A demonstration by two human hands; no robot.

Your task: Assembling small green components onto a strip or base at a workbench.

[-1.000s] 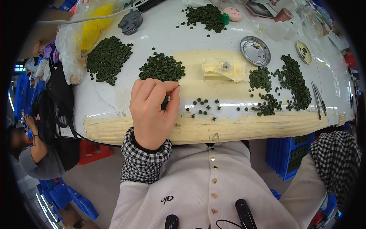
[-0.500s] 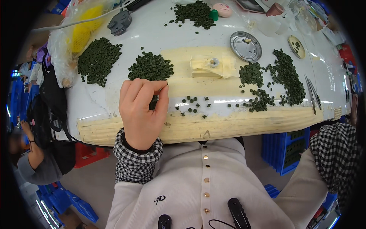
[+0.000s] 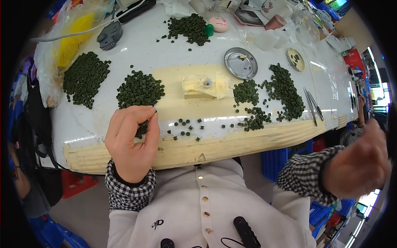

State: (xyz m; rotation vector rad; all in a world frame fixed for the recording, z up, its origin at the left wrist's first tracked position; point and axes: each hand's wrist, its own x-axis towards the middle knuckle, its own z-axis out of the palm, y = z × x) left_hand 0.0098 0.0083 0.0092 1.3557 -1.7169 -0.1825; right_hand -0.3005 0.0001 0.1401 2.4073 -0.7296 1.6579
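Thumb and index fingertips of my left hand (image 3: 134, 140) are pinched together over the table's near left part, a tiny dark round part just showing at their tips. Right behind this hand lies a heap of small dark green round parts (image 3: 138, 89), partly hidden by my fingers. Several loose spool-shaped green parts (image 3: 186, 128) are scattered to its right. Off the table at the far right, my right hand (image 3: 357, 165) is raised beside the edge; motion smears its fingers. In the middle stands a taped-down block (image 3: 198, 87) with a small ring (image 3: 207, 83) on top.
More green heaps lie at the left (image 3: 87, 78), the back (image 3: 190, 29) and the right (image 3: 285, 93). A round metal lid (image 3: 240, 63), a cream dish (image 3: 295, 60) and tweezers (image 3: 313, 106) are on the right. A plastic bag (image 3: 53, 68) fills the left rear. Tape covers the front edge (image 3: 198, 151).
My right hand has come into view at the right, moving fast. The whole view has shifted, with the table further left and lower. My left hand keeps its pinch.
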